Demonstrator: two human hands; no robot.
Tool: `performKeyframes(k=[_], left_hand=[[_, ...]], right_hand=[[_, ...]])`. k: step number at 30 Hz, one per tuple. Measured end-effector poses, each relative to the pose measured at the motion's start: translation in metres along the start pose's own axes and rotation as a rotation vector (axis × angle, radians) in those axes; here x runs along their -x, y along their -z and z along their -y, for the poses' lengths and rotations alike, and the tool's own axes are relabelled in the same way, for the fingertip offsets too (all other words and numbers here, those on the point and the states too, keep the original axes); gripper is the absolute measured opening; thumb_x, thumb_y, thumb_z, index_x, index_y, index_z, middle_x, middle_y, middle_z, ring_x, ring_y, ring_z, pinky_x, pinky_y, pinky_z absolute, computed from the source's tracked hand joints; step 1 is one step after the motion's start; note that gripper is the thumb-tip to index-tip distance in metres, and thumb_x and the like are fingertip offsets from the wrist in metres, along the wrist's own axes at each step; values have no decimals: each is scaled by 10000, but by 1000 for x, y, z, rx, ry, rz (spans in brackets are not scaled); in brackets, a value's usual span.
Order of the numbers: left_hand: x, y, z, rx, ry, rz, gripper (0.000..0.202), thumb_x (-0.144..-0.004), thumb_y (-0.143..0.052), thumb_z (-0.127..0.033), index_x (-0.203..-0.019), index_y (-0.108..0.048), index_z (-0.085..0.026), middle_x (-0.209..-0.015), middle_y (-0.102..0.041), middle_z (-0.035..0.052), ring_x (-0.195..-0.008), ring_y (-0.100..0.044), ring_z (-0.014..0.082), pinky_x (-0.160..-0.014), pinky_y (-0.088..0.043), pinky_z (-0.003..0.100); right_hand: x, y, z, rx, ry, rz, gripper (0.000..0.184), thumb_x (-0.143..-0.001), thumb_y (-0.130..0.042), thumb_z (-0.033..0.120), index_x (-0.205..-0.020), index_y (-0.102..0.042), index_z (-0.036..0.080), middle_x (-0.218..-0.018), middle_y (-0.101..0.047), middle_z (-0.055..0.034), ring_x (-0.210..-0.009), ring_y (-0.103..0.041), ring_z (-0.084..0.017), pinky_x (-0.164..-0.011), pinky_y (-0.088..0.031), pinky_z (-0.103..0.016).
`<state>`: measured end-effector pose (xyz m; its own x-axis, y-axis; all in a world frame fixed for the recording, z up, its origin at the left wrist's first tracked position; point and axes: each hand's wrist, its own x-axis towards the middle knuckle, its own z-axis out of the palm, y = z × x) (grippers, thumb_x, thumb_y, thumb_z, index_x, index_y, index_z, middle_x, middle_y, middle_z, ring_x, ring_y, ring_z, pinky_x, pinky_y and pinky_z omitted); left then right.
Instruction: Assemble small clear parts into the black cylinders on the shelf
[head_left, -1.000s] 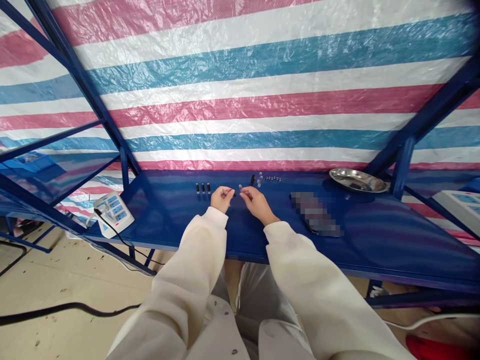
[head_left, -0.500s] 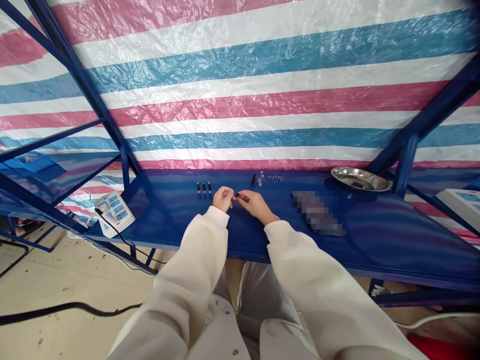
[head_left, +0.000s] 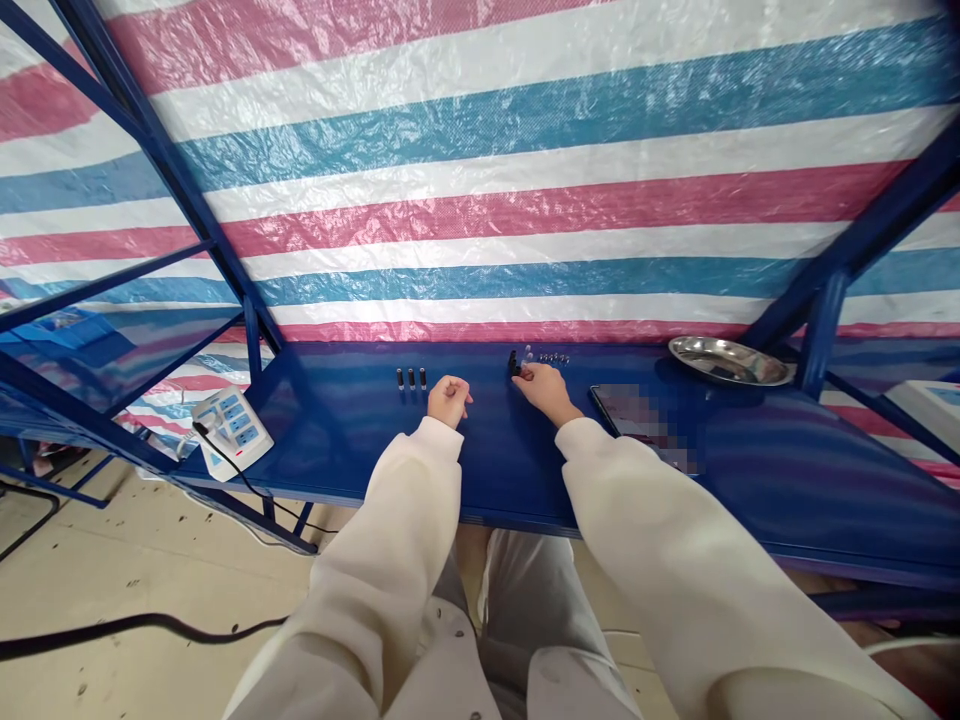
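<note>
The right hand [head_left: 546, 388] reaches to the back of the glossy blue metal bench [head_left: 360, 440], its fingertips pinched on a small dark cylindrical vial [head_left: 514, 363] that stands upright, long axis vertical, cap end up. This vial is the landmark. Just to its right stands a small clear vial [head_left: 527, 354], and further right along the same back line lies a short row of tiny silvery caps [head_left: 553, 357]. Well to the landmark's left, three small dark vials [head_left: 412, 378] stand upright side by side. The left hand [head_left: 448, 399] rests on the bench between those three and the landmark, nearer the front edge, curled into a loose fist; whether it holds anything cannot be told. Right of the landmark lies a flat dark blurred object [head_left: 645, 420], and far right a round shiny metal dish [head_left: 729, 361]. Far left, at the bench's corner, sits a white power strip with blue sockets [head_left: 231, 425].

Half a second ago both hands met in front of the person, a small dark piece between their fingertips; now the right hand has moved away to the back row, and the left has closed and stayed.
</note>
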<state>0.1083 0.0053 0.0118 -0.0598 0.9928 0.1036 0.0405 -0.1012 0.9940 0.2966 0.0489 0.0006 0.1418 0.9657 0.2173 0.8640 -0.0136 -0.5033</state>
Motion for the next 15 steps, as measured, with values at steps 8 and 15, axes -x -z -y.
performKeyframes(k=[8, 15], left_hand=[[1, 0, 2, -42, -35, 26, 139, -751, -566, -270, -688, -494, -169, -535, -549, -53, -331, -419, 37, -378, -336, 172], [0, 0, 3, -55, -33, 25, 132, -750, -562, -262, -684, -495, -170, -532, -545, -55, -328, -417, 41, -377, -333, 181]], right_hand=[[-5, -9, 1, 25, -51, 30, 144, -756, -555, 255, -777, -663, 162, -813, -686, -96, -790, -631, -217, -657, -430, -276], [-9, -11, -2, 46, -53, 59, 139, -758, -584, 274, -792, -660, 163, -829, -685, -98, -794, -635, -210, -671, -447, -273]])
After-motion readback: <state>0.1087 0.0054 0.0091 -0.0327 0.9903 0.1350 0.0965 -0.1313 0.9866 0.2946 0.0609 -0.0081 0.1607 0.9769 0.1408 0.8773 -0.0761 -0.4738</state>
